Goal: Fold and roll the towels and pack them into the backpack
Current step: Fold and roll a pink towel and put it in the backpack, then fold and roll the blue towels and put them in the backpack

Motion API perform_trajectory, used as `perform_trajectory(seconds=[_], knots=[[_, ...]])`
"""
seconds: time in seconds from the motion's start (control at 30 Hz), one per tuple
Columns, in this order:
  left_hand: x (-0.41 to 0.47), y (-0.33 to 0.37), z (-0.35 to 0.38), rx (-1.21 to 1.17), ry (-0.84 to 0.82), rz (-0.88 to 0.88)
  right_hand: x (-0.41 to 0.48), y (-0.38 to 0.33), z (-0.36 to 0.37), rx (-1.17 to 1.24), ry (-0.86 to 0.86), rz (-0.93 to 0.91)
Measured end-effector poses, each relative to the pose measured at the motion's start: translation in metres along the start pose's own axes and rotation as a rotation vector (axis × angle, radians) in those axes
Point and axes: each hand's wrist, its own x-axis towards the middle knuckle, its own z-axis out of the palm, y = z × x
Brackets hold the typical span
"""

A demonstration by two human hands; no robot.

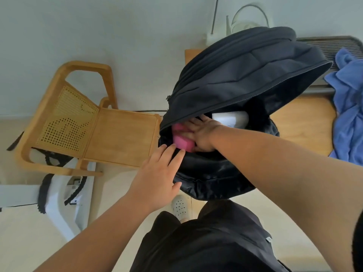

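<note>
- Backpack [245, 75], black, gapes open on the wooden table [302, 124].
- Blue towel [347, 107] lies crumpled beside it.
- Left hand [159, 173], fingers straight, presses the backpack's near rim.
- Right hand [202, 134] grasps the pink rolled towel [181, 141] inside.

Towel [181, 142] inside backpack [245, 75] beside chair [121, 134]

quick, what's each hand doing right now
Left hand: open, straight fingers pressing on the backpack rim.
Right hand: grips the rolled pink towel inside the backpack.
</note>
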Motion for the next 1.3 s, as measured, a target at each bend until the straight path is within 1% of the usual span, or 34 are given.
perform_trajectory(seconds=[0.1, 0.27, 0.37, 0.43, 0.6, 0.67, 0.77, 0.83, 0.9, 0.97, 1.07, 1.13, 1.2, 1.27, 1.3], knots=[[-0.002, 0.001, 0.003, 0.010, 0.012, 0.001, 0.010, -0.001, 0.015, 0.030, -0.131, 0.044], [-0.006, 0.005, 0.012, 0.025, -0.027, -0.012, 0.013, -0.018, 0.016, 0.080, -0.168, 0.110], [-0.007, 0.003, 0.014, 0.019, -0.048, -0.031, 0.018, -0.019, 0.022, 0.247, -0.202, 0.147], [-0.007, 0.002, 0.013, 0.021, -0.050, -0.039, 0.024, -0.020, 0.026, 0.300, -0.183, 0.159], [-0.009, 0.004, 0.009, 0.038, -0.027, -0.023, 0.002, -0.017, 0.005, 0.161, -0.086, 0.074], [-0.006, 0.006, 0.009, 0.038, -0.003, -0.003, -0.012, -0.016, -0.002, 0.222, -0.097, 0.098], [0.008, 0.015, 0.005, 0.017, 0.027, 0.007, -0.040, -0.012, -0.008, 0.370, -0.104, 0.192], [0.019, 0.027, 0.003, 0.025, 0.055, 0.039, -0.061, -0.007, -0.009, 0.451, -0.047, 0.246], [0.030, 0.044, 0.000, 0.007, 0.094, 0.107, -0.082, -0.002, -0.007, 0.482, 0.029, 0.286], [0.040, 0.062, -0.004, -0.042, 0.147, 0.171, -0.102, 0.004, 0.000, 0.468, 0.138, 0.319], [0.055, 0.085, -0.013, -0.116, 0.207, 0.228, -0.133, 0.018, 0.017, 0.521, 0.312, 0.377], [0.066, 0.098, -0.019, -0.158, 0.213, 0.235, -0.156, 0.030, 0.033, 0.630, 0.416, 0.383], [0.078, 0.115, -0.026, -0.185, 0.212, 0.223, -0.182, 0.043, 0.051, 0.811, 0.552, 0.408], [0.092, 0.136, -0.032, -0.196, 0.209, 0.223, -0.203, 0.060, 0.073, 0.952, 0.665, 0.474], [0.100, 0.148, -0.035, -0.198, 0.205, 0.228, -0.212, 0.070, 0.085, 0.989, 0.688, 0.511]])
